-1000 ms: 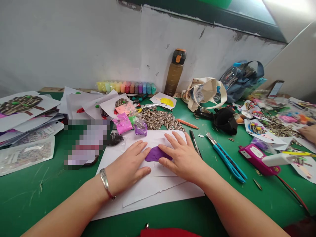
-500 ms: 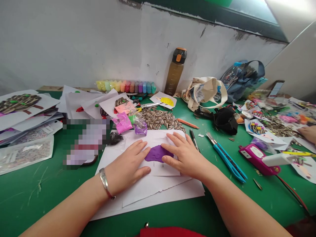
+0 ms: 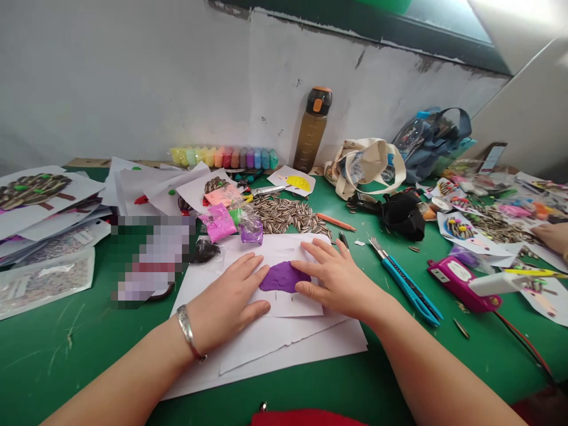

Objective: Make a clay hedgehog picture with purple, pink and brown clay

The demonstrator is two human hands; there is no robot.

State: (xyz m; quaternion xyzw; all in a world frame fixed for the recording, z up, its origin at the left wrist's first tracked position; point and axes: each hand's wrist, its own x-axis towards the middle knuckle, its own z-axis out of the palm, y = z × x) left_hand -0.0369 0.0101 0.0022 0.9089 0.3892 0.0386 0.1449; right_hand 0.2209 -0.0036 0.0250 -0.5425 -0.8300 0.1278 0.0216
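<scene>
A flattened piece of purple clay (image 3: pixel 284 277) lies on a small white sheet (image 3: pixel 293 306), which rests on larger white papers (image 3: pixel 337 342). Short pencil lines show just below the clay. On the clay's left side, my left hand (image 3: pixel 233 296) lies spread on the paper, its index fingertip at the clay's edge. From the right, my right hand (image 3: pixel 339 278) reaches over with fingers apart, index finger and thumb touching the clay's right edge. Neither hand holds anything.
Behind the paper are sunflower seeds (image 3: pixel 288 214), clay packets (image 3: pixel 219 222) and an orange pencil (image 3: pixel 336 222). At right lie a blue cutter (image 3: pixel 410 290) and a magenta glue gun (image 3: pixel 464 287). A bottle (image 3: pixel 312 130) stands by the wall. Another person's hand (image 3: pixel 552 236) is at far right.
The view has shifted slightly. My right hand has moved a little over the clay's right edge, and my left hand stays nearly in place.
</scene>
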